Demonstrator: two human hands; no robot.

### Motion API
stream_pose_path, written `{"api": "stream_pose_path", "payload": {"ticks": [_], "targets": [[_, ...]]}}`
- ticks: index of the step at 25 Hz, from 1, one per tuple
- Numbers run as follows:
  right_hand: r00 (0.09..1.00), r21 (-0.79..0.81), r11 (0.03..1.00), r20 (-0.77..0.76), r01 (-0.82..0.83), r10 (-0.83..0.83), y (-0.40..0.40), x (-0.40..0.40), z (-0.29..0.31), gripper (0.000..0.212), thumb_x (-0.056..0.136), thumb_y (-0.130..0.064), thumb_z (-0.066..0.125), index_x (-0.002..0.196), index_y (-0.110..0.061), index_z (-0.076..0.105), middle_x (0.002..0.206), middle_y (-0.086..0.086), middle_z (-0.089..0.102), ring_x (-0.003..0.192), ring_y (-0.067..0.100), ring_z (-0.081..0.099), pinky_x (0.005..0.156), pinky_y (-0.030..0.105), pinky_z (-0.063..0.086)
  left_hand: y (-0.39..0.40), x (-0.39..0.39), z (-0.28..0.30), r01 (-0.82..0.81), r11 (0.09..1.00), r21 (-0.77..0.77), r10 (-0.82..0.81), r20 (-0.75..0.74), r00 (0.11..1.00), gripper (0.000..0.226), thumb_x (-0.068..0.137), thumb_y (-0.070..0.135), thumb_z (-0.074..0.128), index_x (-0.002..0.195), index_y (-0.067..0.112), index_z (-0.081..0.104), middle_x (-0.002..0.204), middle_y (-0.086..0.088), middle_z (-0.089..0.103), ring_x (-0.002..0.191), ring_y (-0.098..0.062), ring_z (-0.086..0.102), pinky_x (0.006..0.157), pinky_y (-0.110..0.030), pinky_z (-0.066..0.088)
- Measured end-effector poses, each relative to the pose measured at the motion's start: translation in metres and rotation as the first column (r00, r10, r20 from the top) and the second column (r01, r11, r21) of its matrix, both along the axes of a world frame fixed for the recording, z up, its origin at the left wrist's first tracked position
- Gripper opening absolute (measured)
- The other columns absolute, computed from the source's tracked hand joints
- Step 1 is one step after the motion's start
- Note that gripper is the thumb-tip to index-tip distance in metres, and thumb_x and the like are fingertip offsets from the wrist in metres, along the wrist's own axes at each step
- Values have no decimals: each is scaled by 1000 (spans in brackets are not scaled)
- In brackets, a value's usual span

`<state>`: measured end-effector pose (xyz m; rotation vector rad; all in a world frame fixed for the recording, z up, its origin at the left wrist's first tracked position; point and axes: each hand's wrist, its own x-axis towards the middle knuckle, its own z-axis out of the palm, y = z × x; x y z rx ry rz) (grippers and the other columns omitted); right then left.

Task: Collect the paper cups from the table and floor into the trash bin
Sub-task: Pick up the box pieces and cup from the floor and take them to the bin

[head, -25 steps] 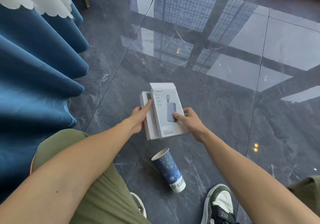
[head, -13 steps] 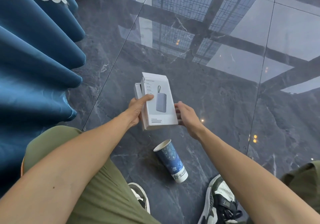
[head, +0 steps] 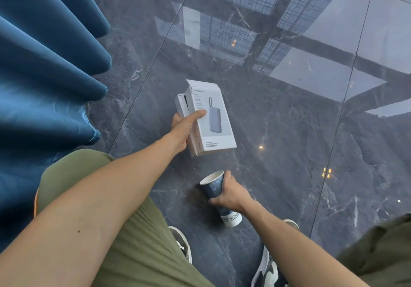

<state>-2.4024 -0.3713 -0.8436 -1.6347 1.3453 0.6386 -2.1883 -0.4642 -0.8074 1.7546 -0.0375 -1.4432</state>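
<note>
1. On the dark marble floor point(head: 289, 153), at about six o'clock from the middle of the view, a blue patterned paper cup point(head: 213, 189) is seen lying tilted, its open white mouth turned toward ten o'clock and its white base band toward five o'clock.
2. The cup is clasped around its middle by the right hand point(head: 231, 194); the grip is closed on the cup wall, with the thumb on the near side and the fingers wrapped over the far side.
3. Whether the cup base is touching the floor cannot be told.
4. A white cardboard box point(head: 211, 120), printed with a picture of a power bank, is held just above the middle of the view, at twelve o'clock from the cup and apart from it.
5. The box is gripped by the left hand point(head: 184, 128), the thumb pressed on the printed face and the fingers hidden behind it; the top flap of the box is seen standing open.
6. Blue pleated cloth point(head: 44, 75) is seen hanging at nine o'clock.
7. Olive trousers point(head: 133, 242) and two sneakers point(head: 266, 271) are seen at six o'clock, below the cup.
</note>
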Motion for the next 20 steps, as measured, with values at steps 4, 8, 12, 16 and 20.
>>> {"api": "stream_pose_path", "payload": {"ticks": [4, 8, 12, 16, 20], "targets": [[854, 72, 866, 142, 495, -500, -20, -7, 4, 76, 65, -42, 83, 121, -23, 35, 119, 5, 58, 99, 23, 66, 85, 45, 60, -4, -8, 6, 30, 999, -30, -30, 4, 1000, 72, 75, 25, 92, 135, 13, 53, 123, -3, 72, 104, -19, 71, 71, -30, 53], [608, -1, 614, 145, 789, -781, -49, -33, 106, 81, 56, -49, 82, 119, -20, 41, 115, 10, 64, 94, 26, 70, 85, 51, 62, 16, -15, 113, 31, 999, -13, -31, 31, 999, 69, 75, 19, 92, 132, 15, 53, 119, 0, 73, 105, -17, 71, 75, -28, 54], [512, 4, 519, 152, 855, -845, -59, -43, 189, 77, 66, -43, 86, 117, -16, 36, 109, 9, 61, 93, 26, 68, 87, 52, 61, 46, -13, 194, 18, 1000, 16, -19, 91, 996, 67, 77, 12, 90, 131, 15, 51, 117, 1, 71, 99, -12, 69, 73, -26, 53], [436, -34, 440, 228, 897, -871, -37, -41, 355, 75, 71, -42, 88, 118, -17, 34, 100, 1, 58, 91, 23, 68, 87, 51, 61, 90, -16, 351, 142, 989, 49, -148, 153, 977, 66, 75, 15, 92, 126, 15, 49, 112, 3, 68, 99, -11, 66, 79, -31, 53], [402, -18, 415, 293, 910, -868, 9, -30, 516, 71, 72, -44, 87, 119, -17, 42, 108, 3, 64, 92, 20, 70, 82, 47, 62, 143, -16, 494, 359, 929, 90, -370, 254, 894, 70, 70, 19, 96, 119, 16, 47, 105, 7, 64, 95, -12, 64, 82, -31, 49]]}}
